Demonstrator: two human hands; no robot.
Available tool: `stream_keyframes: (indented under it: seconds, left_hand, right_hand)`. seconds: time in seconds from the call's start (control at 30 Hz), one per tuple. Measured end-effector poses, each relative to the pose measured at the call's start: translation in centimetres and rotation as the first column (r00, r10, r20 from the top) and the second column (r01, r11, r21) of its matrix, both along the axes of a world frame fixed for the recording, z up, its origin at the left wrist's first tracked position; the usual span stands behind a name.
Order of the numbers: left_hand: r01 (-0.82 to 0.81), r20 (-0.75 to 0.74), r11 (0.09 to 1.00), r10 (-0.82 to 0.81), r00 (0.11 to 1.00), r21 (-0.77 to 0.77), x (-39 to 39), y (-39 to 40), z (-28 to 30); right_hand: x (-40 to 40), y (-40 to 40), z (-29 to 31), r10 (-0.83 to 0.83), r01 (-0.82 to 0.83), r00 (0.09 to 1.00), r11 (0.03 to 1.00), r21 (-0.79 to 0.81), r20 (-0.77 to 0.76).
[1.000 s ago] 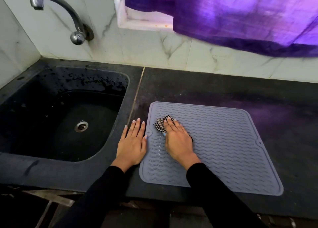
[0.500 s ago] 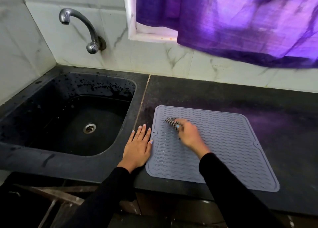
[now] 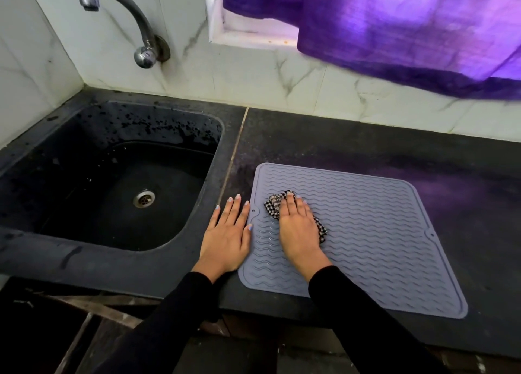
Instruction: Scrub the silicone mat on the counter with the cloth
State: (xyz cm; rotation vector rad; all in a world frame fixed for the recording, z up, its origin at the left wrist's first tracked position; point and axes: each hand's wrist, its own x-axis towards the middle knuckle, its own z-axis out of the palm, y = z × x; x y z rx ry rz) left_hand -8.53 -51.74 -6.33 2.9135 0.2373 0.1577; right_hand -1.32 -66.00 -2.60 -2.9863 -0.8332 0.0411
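A grey silicone mat (image 3: 375, 232) with wavy ridges lies flat on the black counter (image 3: 366, 148), right of the sink. A small black-and-white checked cloth (image 3: 273, 205) sits on the mat's left part. My right hand (image 3: 297, 227) lies flat on the cloth with fingers straight, pressing it to the mat; cloth shows at the fingertips and by the little-finger side. My left hand (image 3: 229, 232) rests flat on the counter beside the mat's left edge, its thumb touching the rim.
A black sink (image 3: 70, 136) with a metal drain (image 3: 144, 198) fills the left side. A chrome tap (image 3: 135, 26) juts from the marble-tiled wall. A purple curtain (image 3: 394, 29) hangs over the counter's back right. The counter's front edge runs just below the mat.
My right hand, which pushed the cloth toward the mat's far left with fingers curled, has slid back toward me and now lies flat on it. My left hand stayed in place.
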Motion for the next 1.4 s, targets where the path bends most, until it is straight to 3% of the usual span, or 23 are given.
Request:
stream_keyframes:
  seconds: [0.03, 0.1, 0.2, 0.27, 0.3, 0.4, 0.5, 0.6, 0.87, 0.93, 1.03, 1.13, 1.2, 1.23, 1.27, 1.3, 1.33, 1.4]
  left_hand:
    - [-0.002, -0.002, 1.000, 0.002, 1.000, -0.001, -0.1, 0.0, 0.1]
    - [0.006, -0.027, 1.000, -0.006, 1.000, 0.007, -0.1, -0.1, 0.3]
    - [0.028, -0.053, 1.000, -0.029, 0.998, -0.012, -0.4, 0.2, 0.6]
    - [0.065, -0.063, 0.996, -0.068, 0.996, -0.057, -0.7, 0.5, 0.7]
    - [0.079, -0.060, 0.994, -0.084, 0.995, -0.078, -1.0, 0.7, 0.7]
    - [0.112, -0.020, 0.991, -0.113, 0.993, -0.077, -2.8, 0.6, 0.5]
    - [0.094, 0.051, 0.996, -0.094, 0.994, 0.010, -4.8, 0.3, 0.0]
    - [0.076, 0.082, 0.997, -0.078, 0.994, 0.022, -5.0, 0.2, -0.5]
    - [0.076, 0.076, 0.997, -0.078, 0.994, 0.023, -4.8, 0.4, -0.9]
    - [0.074, 0.066, 0.997, -0.074, 0.995, 0.014, -4.7, 0.3, -0.7]
    - [0.068, 0.050, 0.998, -0.069, 0.996, 0.004, -4.8, 0.1, -0.4]
    - [0.047, 0.030, 0.999, -0.048, 0.998, 0.009, -5.0, -0.2, -0.2]
    - [0.044, 0.020, 0.999, -0.044, 0.999, -0.004, -5.1, -0.4, 0.1]
    - [0.041, 0.014, 0.999, -0.041, 0.999, -0.010, -5.2, -0.4, 0.2]
    - [0.037, 0.008, 0.999, -0.036, 0.999, -0.018, -5.2, -0.5, 0.3]
    - [0.032, 0.004, 0.999, -0.032, 0.999, -0.025, -5.3, -0.6, 0.4]
    - [0.028, 0.001, 0.999, -0.028, 1.000, -0.033, -5.3, -0.7, 0.5]
    - [0.007, -0.007, 0.999, -0.007, 1.000, -0.041, -5.5, -0.9, 0.5]
  right_hand:
    - [0.2, -0.5, 0.0, 0.019, -0.017, 1.000, 0.998, 0.053, -0.025]
    - [1.3, -1.8, 0.0, 0.023, 0.033, 0.985, 0.948, 0.318, -0.171]
    - [2.8, -2.2, 1.8, 0.000, 0.332, 0.869, 0.740, 0.585, -0.494]
    - [2.5, -1.4, 2.5, -0.037, 0.477, 0.824, 0.582, 0.659, -0.565]
    - [1.7, -0.9, 2.7, -0.084, 0.468, 0.851, 0.570, 0.675, -0.518]
    - [-2.5, -0.1, 1.8, -0.108, 0.265, 0.954, 0.744, 0.614, -0.281]
    - [-6.2, 0.1, -0.9, -0.034, 0.044, 0.999, 0.936, 0.350, -0.035]
    - [-6.7, 0.4, -2.8, -0.009, -0.009, 0.993, 0.989, 0.147, 0.119]
    - [-6.3, 0.9, -2.4, 0.051, -0.055, 0.994, 0.998, 0.042, 0.095]
    - [-6.0, 0.5, -1.8, 0.083, -0.084, 0.997, 0.993, 0.080, 0.010]
    - [-5.2, -0.8, -1.2, 0.141, -0.120, 0.988, 0.955, 0.271, -0.058]
    - [-3.5, -1.8, 0.1, 0.115, 0.092, 0.937, 0.829, 0.552, -0.329]
    - [-2.6, -2.1, 1.5, 0.109, 0.432, 0.809, 0.555, 0.711, -0.577]
    - [-2.2, -2.1, 2.3, 0.149, 0.595, 0.722, 0.367, 0.716, -0.676]
    - [-1.9, -2.1, 2.5, 0.130, 0.674, 0.687, 0.255, 0.694, -0.715]
    - [-2.1, -2.1, 2.8, 0.071, 0.672, 0.706, 0.246, 0.698, -0.705]
    - [-2.7, -2.1, 3.0, 0.001, 0.615, 0.761, 0.319, 0.721, -0.649]
    - [-5.3, -1.4, 3.3, -0.086, 0.431, 0.876, 0.584, 0.688, -0.475]
